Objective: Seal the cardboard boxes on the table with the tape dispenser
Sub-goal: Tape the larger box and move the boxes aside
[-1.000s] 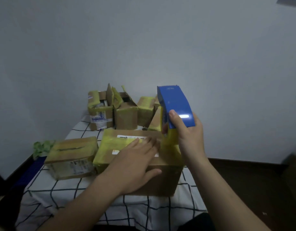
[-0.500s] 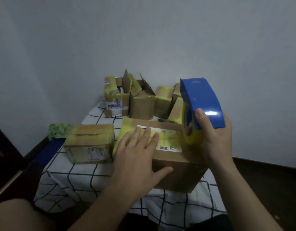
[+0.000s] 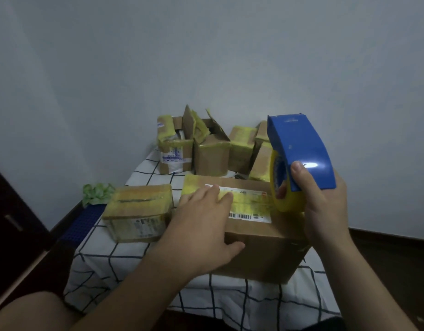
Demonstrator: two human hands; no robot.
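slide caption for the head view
Left hand flat on cardboard box, right hand holding blue tape dispenser at its edge

A plain room at home, used for packing parcels
Bare white wall (image 3: pixel 206 56), dark wooden floor (image 3: pixel 402 263), a small surface (image 3: pixel 144 163) draped in checked cloth (image 3: pixel 105 259), crowded with yellow-taped cardboard boxes (image 3: pixel 211 156).
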